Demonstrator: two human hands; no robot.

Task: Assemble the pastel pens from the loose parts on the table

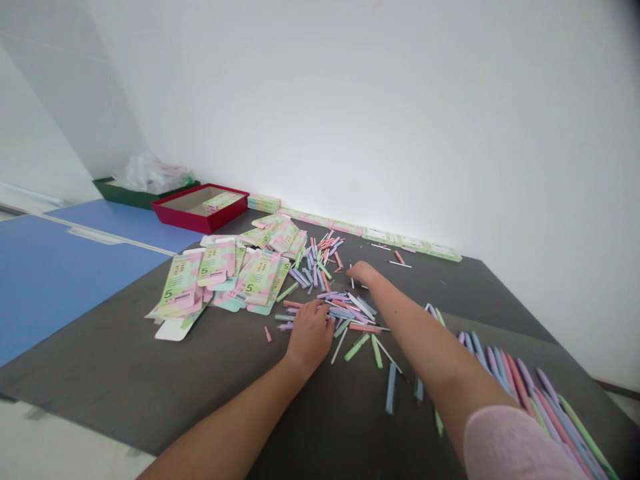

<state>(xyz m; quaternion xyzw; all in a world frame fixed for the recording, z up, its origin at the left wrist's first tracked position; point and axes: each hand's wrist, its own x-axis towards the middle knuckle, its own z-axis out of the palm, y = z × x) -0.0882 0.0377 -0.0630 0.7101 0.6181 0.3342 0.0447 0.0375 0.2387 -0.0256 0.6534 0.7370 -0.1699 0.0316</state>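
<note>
Left hand (310, 337): palm down on the near edge of a loose heap of pastel pens (320, 283). Right hand (363, 272): apart from the left, reaching over the heap's far side; whether either hand grips a pen cannot be told. Heap lies on a grey desk (125, 360), just beside flat printed cardboard box blanks (220, 273). Beyond them: red tray (200, 208). Lower right: fanned row of pens (520, 380).

A: Left hand (310, 335) holding anything?
B: We can't tell; it covers the pens (345, 310) under it.
A: Right hand (363, 272)?
B: Same, we can't see its fingertips.
A: Rest?
B: We lose the pen rows (545, 400) at the bottom edge; the carton flats' (257, 277) small print is too small.
</note>
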